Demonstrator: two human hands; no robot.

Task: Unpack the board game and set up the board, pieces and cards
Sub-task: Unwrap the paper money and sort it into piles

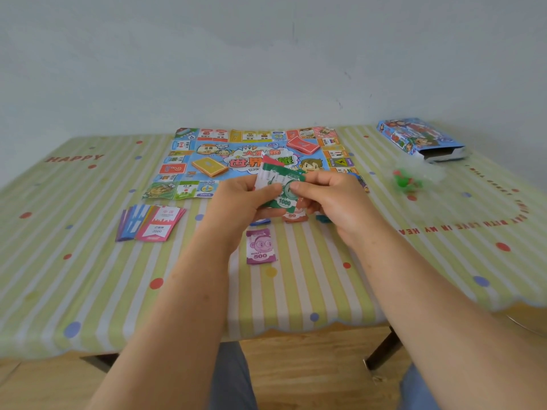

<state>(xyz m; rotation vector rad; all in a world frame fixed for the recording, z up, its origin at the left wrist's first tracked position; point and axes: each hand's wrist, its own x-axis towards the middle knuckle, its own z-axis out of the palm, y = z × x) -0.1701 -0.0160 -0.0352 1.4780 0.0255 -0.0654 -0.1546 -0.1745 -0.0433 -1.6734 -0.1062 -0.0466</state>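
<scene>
The paper game board (254, 155) lies unfolded at the table's far middle, with a red card deck (302, 145) and a yellow card deck (209, 167) on it. My left hand (239, 199) and my right hand (331, 199) both hold a stack of play money (279, 184), a green 1000 note on top, just above the board's near edge. A purple 500 note (260, 247) lies on the cloth below my hands. A red 50 note (292, 216) and a blue note (260, 222) peek out under them. Property cards (151, 223) lie fanned at the left.
The opened game box (420, 140) lies at the far right. A clear bag of green and red pieces (410, 179) sits near it. A striped, dotted tablecloth (88, 276) covers the table; its near edge hangs over my knees. A plain wall stands behind.
</scene>
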